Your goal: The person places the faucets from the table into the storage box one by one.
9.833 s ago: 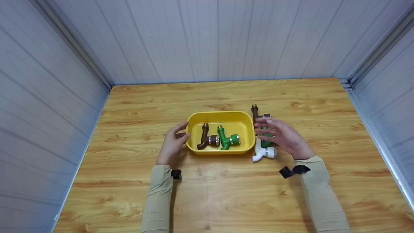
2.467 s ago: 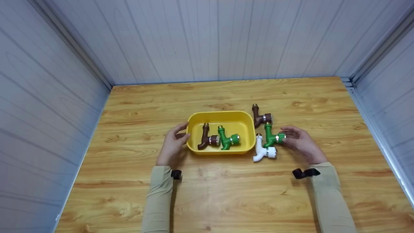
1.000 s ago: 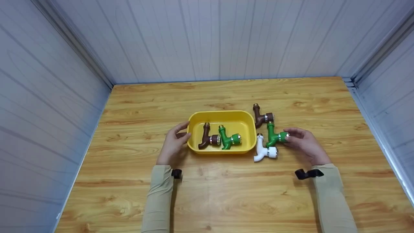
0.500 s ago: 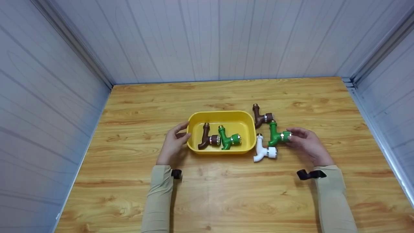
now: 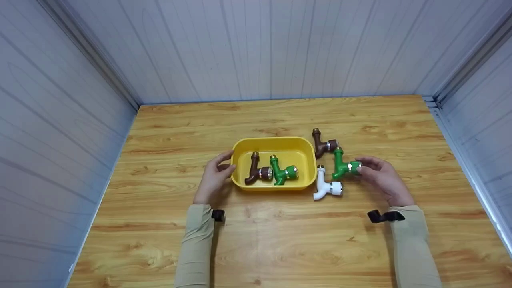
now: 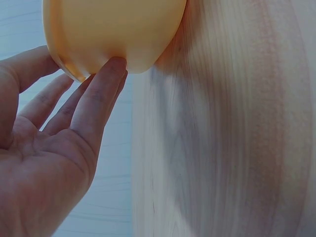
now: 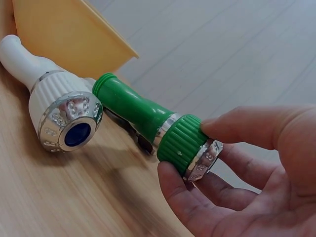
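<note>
A yellow plastic tub point(image 5: 273, 189) stands mid-table with a brown tap point(image 5: 253, 170) and a green tap point(image 5: 279, 174) lying inside. My left hand point(image 5: 215, 176) holds the tub's left end, thumb and fingers at the rim and outer wall point(image 6: 118, 29). Right of the tub, my right hand point(image 5: 382, 180) pinches the ribbed knob of a second green tap point(image 5: 340, 164) between thumb and fingertips. In the right wrist view this green tap point(image 7: 133, 106) shows a shadow on the tabletop below it. A white tap point(image 5: 321, 186) lies nearer me, and another brown tap point(image 5: 319, 146) farther back.
The wood-grain table point(image 5: 256, 248) reaches back to a pale panelled wall point(image 5: 256, 52). More panels stand at the left point(image 5: 52, 132) and right point(image 5: 480, 112). The white tap and rear brown tap lie close against the tub's right side.
My right hand moved from near the tub's right end to the green tap's knob, then drew that tap right and slightly back, away from the white tap. The left hand and tub stay put.
</note>
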The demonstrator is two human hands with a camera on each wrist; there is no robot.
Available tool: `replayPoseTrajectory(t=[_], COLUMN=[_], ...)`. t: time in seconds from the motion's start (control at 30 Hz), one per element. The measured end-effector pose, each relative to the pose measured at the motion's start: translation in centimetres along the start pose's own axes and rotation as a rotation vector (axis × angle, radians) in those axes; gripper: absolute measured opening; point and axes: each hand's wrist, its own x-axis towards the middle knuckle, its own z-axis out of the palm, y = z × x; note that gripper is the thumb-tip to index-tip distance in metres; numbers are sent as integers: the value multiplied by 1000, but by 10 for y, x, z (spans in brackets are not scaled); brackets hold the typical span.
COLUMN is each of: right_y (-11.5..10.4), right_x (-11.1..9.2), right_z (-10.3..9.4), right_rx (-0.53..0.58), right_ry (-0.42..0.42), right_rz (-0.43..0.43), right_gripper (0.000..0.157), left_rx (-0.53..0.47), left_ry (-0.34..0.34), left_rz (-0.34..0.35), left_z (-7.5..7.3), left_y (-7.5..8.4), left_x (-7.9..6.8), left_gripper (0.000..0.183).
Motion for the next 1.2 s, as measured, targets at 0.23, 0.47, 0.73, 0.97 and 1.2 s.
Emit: replayPoseTrajectory(t=[0.23, 0.47, 0.73, 0.97, 1.2], right_y=[-3, -7, -12, -16, -18], right_x=[-1, -3, -5, -4, -3], right_z=[2, 5, 11, 16, 23], right_rx=[-15, 1, -9, 48, 61], right_ry=[-4, 4, 2, 2, -7], right_rz=[-18, -13, 2, -6, -8], right_gripper=[55, 57, 56, 52, 50], left_rx=[-32, -17, -3, -15, -21], left_ry=[-28, 13, 23, -22, -63], left_rz=[-28, -24, -18, -19, -36], left_z=[-2, 1, 2, 0, 1], left_y=[1, 1, 0, 3, 27], left_x=[0, -2, -1, -1, -10], left_gripper=[48, 47, 46, 48, 49])
